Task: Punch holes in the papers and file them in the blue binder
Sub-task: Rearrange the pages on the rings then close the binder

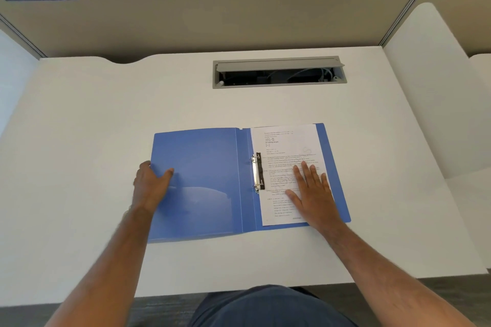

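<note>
The blue binder [207, 180] lies open and flat on the white desk. Its two metal rings [257, 172] sit along the spine at the middle. A printed paper sheet [281, 151] lies on the binder's right half, its left edge at the rings. My right hand [312, 191] rests flat on the lower part of that sheet, fingers spread. My left hand [151, 184] grips the left edge of the binder's front cover, thumb on top and fingers under the edge. No hole punch is in view.
The white desk [106, 119] has a grey cable tray [279, 71] with its lid raised near the back edge. Beige partition walls [212, 13] stand behind and at both sides. The desk's front edge runs just above my lap.
</note>
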Available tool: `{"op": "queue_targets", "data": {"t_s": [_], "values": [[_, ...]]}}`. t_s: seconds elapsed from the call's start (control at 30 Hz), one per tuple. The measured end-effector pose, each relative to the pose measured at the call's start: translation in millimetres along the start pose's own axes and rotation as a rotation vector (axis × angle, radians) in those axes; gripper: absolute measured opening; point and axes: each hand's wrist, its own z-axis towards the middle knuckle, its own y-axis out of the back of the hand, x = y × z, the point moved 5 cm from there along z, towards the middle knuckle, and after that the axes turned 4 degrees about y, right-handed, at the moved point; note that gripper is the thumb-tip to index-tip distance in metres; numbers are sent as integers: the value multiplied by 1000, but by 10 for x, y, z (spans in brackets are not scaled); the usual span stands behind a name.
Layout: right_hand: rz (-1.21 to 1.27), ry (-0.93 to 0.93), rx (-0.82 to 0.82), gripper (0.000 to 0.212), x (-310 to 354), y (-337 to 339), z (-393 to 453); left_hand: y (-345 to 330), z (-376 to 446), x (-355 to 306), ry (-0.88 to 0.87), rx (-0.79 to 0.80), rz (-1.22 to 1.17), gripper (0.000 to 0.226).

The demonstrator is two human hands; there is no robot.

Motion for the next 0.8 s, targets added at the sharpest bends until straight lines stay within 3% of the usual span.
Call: {"op": "queue_targets", "data": {"t_s": [0.23,0.47,0.63,0.8], "values": [[-10,-17,19,86,-26,5,7,343,-338,-374,-160,-69,-34,72],[-3,-16,2,83,-34,-4,2,742,-891,-952,-331,-33,-66,75],[-10,-2,-22,84,-39,19,-2,793,-1417,-1414,-429,103,-267,66],[-6,-2,-20,85,-52,35,-7,358,-1900,-1721,-518,358,-453,64]]}}
